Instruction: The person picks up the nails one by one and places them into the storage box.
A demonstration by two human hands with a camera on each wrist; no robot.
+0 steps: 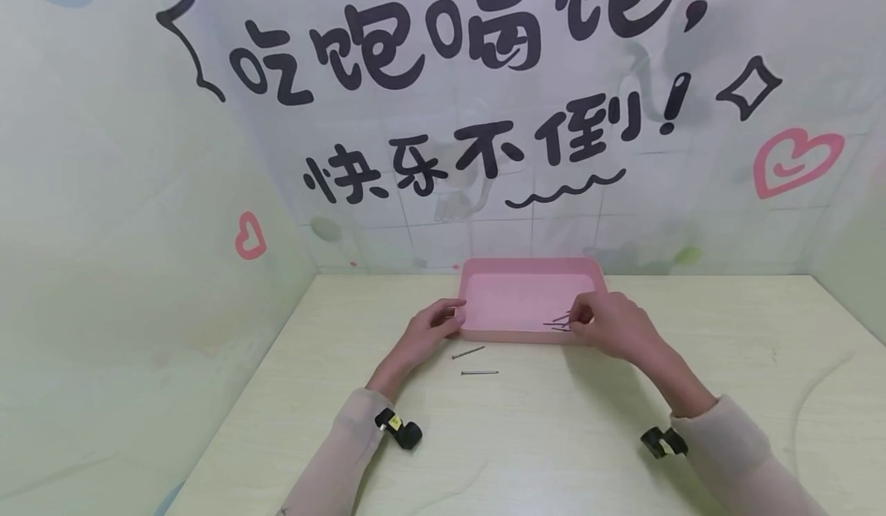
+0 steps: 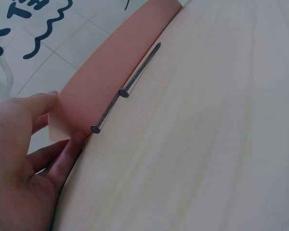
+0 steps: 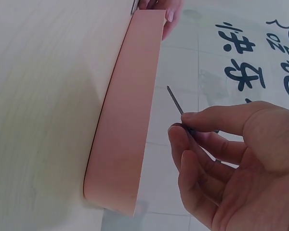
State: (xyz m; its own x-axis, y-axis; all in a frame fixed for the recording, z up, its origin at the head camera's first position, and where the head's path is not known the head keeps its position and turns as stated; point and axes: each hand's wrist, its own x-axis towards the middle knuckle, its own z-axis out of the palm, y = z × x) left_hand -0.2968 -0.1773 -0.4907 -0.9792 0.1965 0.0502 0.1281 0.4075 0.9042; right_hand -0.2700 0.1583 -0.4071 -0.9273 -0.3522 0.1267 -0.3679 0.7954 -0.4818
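Note:
A shallow pink tray (image 1: 529,337) stands on the table against the back wall. My left hand (image 1: 425,333) grips its left end, with fingertips at the rim and lower corner in the left wrist view. Over the tray's front right edge, my right hand (image 1: 616,324) pinches a dark metal nail (image 3: 175,99) between thumb and fingertips. More thin nails (image 1: 556,324) show by these fingertips in the head view; how many are held I cannot tell. Two nails lie on the table before the tray, one angled (image 1: 468,353) and one level (image 1: 479,372).
The pale wooden table (image 1: 526,439) meets a wall (image 1: 388,239) printed with black lettering and pink hearts, just behind the tray. Side walls close in at left and right. Each sleeve carries a black wrist camera (image 1: 399,429).

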